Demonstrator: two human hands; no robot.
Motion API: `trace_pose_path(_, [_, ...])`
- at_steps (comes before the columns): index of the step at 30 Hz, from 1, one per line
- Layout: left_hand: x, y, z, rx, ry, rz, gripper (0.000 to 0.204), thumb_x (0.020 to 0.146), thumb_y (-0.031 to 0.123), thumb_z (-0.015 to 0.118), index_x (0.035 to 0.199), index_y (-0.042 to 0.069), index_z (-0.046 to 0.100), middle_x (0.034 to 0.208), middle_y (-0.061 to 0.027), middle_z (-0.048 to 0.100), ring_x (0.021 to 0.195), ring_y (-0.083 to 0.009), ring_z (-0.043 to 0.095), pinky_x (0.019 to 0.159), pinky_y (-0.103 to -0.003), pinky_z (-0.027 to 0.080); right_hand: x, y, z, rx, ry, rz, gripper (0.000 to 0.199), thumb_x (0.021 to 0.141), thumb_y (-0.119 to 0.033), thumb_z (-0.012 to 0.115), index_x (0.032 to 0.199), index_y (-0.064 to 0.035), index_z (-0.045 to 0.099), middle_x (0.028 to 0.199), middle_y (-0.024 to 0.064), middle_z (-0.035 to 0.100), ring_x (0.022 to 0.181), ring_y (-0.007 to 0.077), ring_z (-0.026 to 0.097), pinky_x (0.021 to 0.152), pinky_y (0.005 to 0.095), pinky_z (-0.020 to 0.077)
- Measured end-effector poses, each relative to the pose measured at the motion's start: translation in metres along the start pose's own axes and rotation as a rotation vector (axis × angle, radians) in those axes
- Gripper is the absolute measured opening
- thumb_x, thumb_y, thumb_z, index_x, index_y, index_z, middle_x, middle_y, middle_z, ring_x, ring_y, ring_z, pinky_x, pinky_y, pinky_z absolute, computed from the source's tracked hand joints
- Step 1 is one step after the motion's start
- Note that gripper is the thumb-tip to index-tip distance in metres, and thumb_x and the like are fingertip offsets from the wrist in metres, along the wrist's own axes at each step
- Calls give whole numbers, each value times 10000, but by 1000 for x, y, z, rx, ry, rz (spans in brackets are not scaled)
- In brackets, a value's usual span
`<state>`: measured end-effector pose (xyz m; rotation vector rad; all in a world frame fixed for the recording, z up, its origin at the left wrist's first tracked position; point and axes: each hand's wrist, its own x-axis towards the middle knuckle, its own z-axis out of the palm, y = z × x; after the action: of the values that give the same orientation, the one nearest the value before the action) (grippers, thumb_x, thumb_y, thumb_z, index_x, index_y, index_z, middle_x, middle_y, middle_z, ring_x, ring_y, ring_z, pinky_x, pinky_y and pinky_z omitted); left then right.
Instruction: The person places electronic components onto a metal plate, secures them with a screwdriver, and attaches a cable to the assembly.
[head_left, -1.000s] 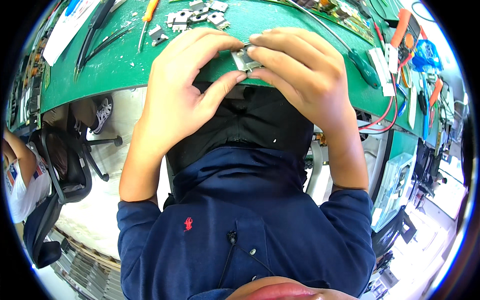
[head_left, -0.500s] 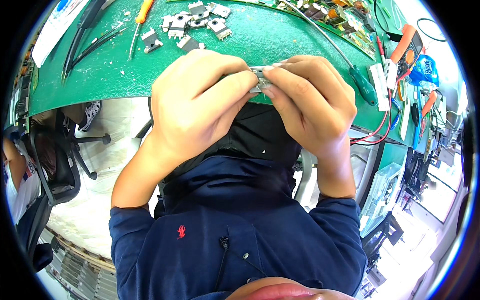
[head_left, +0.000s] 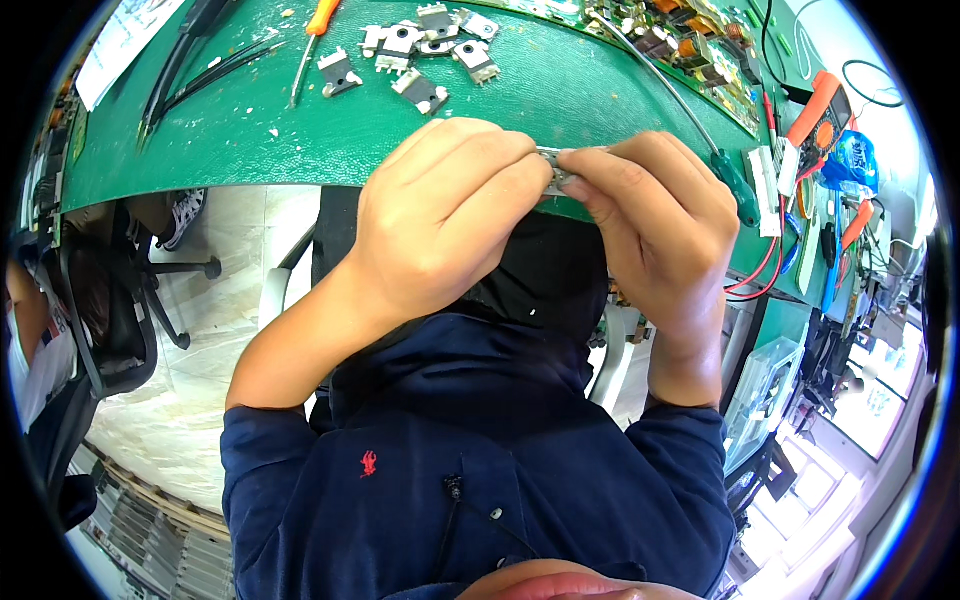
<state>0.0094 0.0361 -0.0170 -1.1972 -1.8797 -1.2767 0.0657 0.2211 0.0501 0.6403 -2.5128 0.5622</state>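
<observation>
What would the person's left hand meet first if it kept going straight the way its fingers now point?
Most likely the right hand: the left hand points rightward at it, both pinching the small metal part between them. Depth is unclear, but they look almost touching.

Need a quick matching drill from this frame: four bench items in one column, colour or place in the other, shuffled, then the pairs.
1. small grey metal part
2. screwdriver with orange handle
3. screwdriver with green handle
4. loose grey metal components

A. far on the green mat, near the top edge
B. pinched between both hands
C. right of the right hand
D. clustered on the mat beyond the left hand

Pairs: 1-B, 2-A, 3-C, 4-D
</observation>
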Motion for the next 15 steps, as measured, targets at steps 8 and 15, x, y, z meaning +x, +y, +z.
trace_pose_path(8, [0, 1, -1, -33, 6, -21, 325, 652, -45, 827, 954, -8, 712, 918, -130, 714, 801, -314, 698, 702, -376, 577, 0, -6, -3, 12, -34, 72, 187, 753, -62, 816, 916, -46, 725, 755, 62, 611, 661, 252, 606, 552, 350, 476])
trace_pose_path(15, [6, -2, -7, -75, -45, 17, 321, 657, -3, 840, 951, -2, 713, 936, -132, 715, 812, -317, 694, 713, -382, 571, 0, -6, -3, 70, -16, 62, 213, 744, -46, 821, 936, -49, 728, 832, 71, 673, 705, 257, 646, 576, 338, 507])
